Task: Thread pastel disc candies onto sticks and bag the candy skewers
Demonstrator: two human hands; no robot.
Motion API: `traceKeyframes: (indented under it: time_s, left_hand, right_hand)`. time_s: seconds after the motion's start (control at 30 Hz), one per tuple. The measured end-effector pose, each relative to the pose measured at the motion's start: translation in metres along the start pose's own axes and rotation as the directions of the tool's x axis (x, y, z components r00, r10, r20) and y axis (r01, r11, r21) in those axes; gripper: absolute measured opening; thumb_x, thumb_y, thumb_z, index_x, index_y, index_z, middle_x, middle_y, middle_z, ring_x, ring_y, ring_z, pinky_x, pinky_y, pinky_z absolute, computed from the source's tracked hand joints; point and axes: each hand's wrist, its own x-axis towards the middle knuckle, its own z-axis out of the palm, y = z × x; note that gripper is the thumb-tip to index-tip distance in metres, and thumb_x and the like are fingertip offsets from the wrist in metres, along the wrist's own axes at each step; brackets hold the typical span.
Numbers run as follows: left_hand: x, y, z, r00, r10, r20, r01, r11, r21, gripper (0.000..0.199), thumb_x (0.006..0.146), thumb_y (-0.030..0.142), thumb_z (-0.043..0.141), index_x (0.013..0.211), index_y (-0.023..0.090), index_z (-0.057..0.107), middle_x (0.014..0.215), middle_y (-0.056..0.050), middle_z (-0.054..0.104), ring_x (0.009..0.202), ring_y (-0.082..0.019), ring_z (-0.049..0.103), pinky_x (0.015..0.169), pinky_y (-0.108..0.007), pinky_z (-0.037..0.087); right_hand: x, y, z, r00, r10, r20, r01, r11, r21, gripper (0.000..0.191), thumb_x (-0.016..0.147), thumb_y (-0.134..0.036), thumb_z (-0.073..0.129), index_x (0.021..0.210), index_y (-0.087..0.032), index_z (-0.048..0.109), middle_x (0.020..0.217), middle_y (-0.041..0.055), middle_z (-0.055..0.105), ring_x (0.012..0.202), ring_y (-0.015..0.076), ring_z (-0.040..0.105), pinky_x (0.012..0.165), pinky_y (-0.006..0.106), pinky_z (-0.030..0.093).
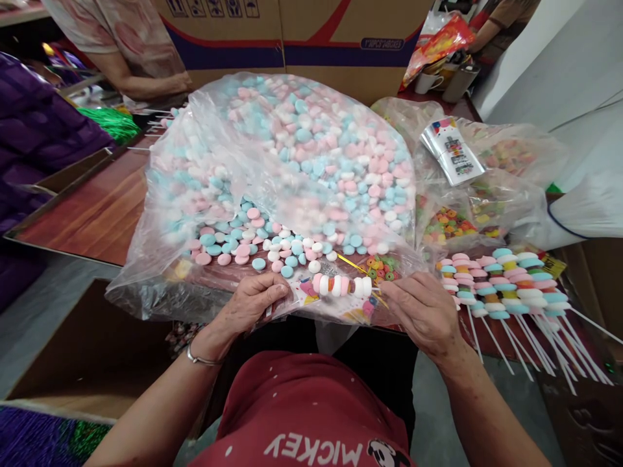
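Note:
A candy skewer (342,286) of pink, white and dark reddish pieces lies sideways between my hands, just above the table edge. My right hand (422,312) pinches the white stick at its right end. On the other side, my left hand (257,302) is closed, thumb against finger, at the edge of a clear bag with a colourful print (308,292). The skewer overlaps this bag; whether it is inside, I cannot tell. Just beyond lie loose pink, blue and white candies (291,253), spilling from a large clear plastic bag (253,162), and some gummy rings (381,269).
Finished-looking skewers (511,285) are piled at the right. Behind them are bags of gummy rings (450,224) and a stack of printed sachets (453,152). A big carton (296,39) stands at the back. Another person's arm (146,85) is at the far left, above the wooden table (92,214).

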Motion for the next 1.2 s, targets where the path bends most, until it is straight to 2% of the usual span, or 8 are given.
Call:
traceKeyframes:
  time_s: [0.13,0.37,0.6,0.8,1.0,1.2]
  left_hand:
    - [0.0,0.003,0.001,1.0,-0.025,0.002,0.025,1.0,-0.005,0.029,0.073,0.043,0.07,0.064,0.016,0.065,0.048,0.003,0.05,0.039,-0.007,0.041,0.036,-0.017,0.03]
    - [0.001,0.005,0.002,0.997,-0.068,0.047,0.069,0.997,-0.02,0.034,0.075,0.047,0.068,0.065,0.015,0.063,0.047,0.004,0.047,0.039,-0.007,0.038,0.036,-0.017,0.027]
    - [0.004,0.009,-0.002,0.992,-0.097,0.077,0.092,0.994,0.058,0.036,0.075,0.049,0.066,0.066,0.014,0.061,0.048,0.005,0.047,0.04,-0.005,0.036,0.038,-0.016,0.024]
    - [0.005,0.009,-0.005,0.994,-0.05,0.093,0.038,0.99,0.133,0.035,0.078,0.047,0.062,0.065,0.014,0.061,0.048,0.004,0.047,0.042,-0.006,0.038,0.04,-0.016,0.026]
    - [0.008,0.011,-0.01,0.975,-0.033,0.221,-0.018,0.974,0.224,0.035,0.084,0.044,0.058,0.066,0.013,0.061,0.05,0.003,0.049,0.044,-0.006,0.038,0.041,-0.017,0.027]
    - [0.011,0.021,-0.013,0.943,0.019,0.333,-0.118,0.953,0.28,0.031,0.086,0.04,0.057,0.068,0.014,0.061,0.051,0.004,0.047,0.046,-0.007,0.038,0.042,-0.017,0.029]
  right_hand:
    - [-0.002,0.001,0.002,1.0,0.002,0.025,-0.001,1.0,-0.026,0.023,0.092,-0.013,0.055,0.11,-0.021,0.067,0.083,0.0043,0.07,0.074,0.0174,0.055,0.068,0.032,0.042]
    - [0.002,-0.001,-0.004,0.997,-0.064,0.049,0.069,0.992,-0.103,0.02,0.093,-0.014,0.056,0.108,-0.02,0.067,0.082,0.0038,0.07,0.074,0.0167,0.055,0.066,0.033,0.038]
    - [0.007,-0.003,-0.01,0.989,-0.138,0.059,0.145,0.982,-0.12,0.016,0.094,-0.012,0.053,0.104,-0.016,0.065,0.083,0.0048,0.07,0.073,0.0163,0.052,0.065,0.033,0.034]
    - [0.007,0.0,-0.01,0.987,-0.125,0.101,0.136,0.985,-0.106,0.014,0.095,-0.014,0.053,0.103,-0.015,0.065,0.079,0.0047,0.07,0.072,0.0171,0.05,0.063,0.034,0.033]
    - [0.009,0.003,-0.011,0.981,-0.166,0.101,0.174,0.982,-0.077,0.018,0.097,-0.016,0.048,0.101,-0.017,0.066,0.079,0.0039,0.07,0.073,0.0172,0.049,0.065,0.034,0.033]
    - [0.012,0.005,-0.014,0.979,-0.164,0.125,0.17,0.984,-0.044,0.013,0.094,-0.017,0.056,0.101,-0.018,0.068,0.076,0.003,0.068,0.07,0.0163,0.048,0.064,0.034,0.031]
